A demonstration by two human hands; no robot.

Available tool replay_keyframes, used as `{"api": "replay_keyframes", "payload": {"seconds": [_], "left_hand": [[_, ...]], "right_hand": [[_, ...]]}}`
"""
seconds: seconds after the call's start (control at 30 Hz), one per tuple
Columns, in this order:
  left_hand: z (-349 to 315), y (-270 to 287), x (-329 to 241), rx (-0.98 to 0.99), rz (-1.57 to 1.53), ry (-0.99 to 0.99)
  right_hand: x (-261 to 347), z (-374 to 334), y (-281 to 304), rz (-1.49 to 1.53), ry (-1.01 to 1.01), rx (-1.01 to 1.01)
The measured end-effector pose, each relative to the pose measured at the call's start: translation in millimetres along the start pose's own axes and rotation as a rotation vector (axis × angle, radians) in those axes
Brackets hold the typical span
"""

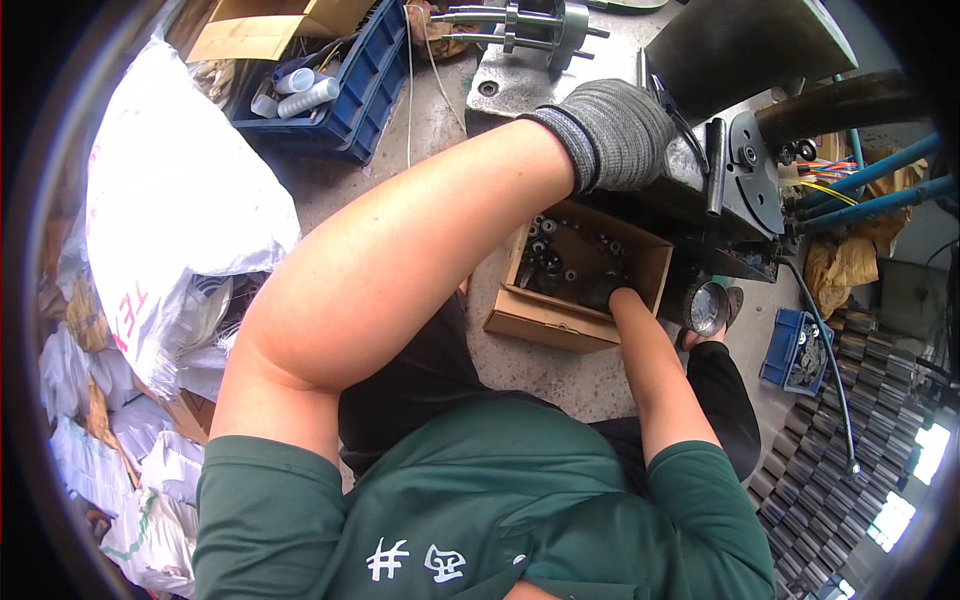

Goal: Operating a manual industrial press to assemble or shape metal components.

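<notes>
My left hand (622, 135), in a grey knit glove, is closed at the front of a metal machine (745, 165). Beside its fingers shows a dark, thin, curved tool (685, 125); it appears to be in the grip, but its kind is unclear. My right hand (600, 292), dark-gloved, reaches down into an open cardboard box (555, 325). Small round metal parts (547, 258) lie in that box. The fingers of this hand are hidden in its shadow, so what they touch cannot be made out.
A blue crate (350, 115) with white plastic tubes stands at the far left, near a large white sack (180, 190). A metal fixture with rods (545, 30) rests on the machine's plate. At right are a small blue bin (797, 350), a black cable (822, 330) and blue pipes (880, 180).
</notes>
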State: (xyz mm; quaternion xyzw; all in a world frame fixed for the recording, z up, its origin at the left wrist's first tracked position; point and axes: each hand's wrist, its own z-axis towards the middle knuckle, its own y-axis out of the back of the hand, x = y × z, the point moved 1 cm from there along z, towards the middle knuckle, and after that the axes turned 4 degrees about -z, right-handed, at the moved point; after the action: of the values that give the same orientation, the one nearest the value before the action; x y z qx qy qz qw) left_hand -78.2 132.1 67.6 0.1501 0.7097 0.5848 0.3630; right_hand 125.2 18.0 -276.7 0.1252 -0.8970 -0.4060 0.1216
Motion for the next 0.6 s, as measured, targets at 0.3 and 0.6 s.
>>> {"api": "replay_keyframes", "payload": {"seconds": [0.3, 0.6], "left_hand": [[-4.0, 3.8, -4.1, -0.001, 0.028, 0.0], [-2.8, -1.0, 1.2, 0.001, 0.007, 0.008]], "right_hand": [[-20.0, -5.8, -31.9, -0.031, -0.039, 0.004], [-38.7, -7.6, -46.1, -0.045, -0.061, 0.01]]}}
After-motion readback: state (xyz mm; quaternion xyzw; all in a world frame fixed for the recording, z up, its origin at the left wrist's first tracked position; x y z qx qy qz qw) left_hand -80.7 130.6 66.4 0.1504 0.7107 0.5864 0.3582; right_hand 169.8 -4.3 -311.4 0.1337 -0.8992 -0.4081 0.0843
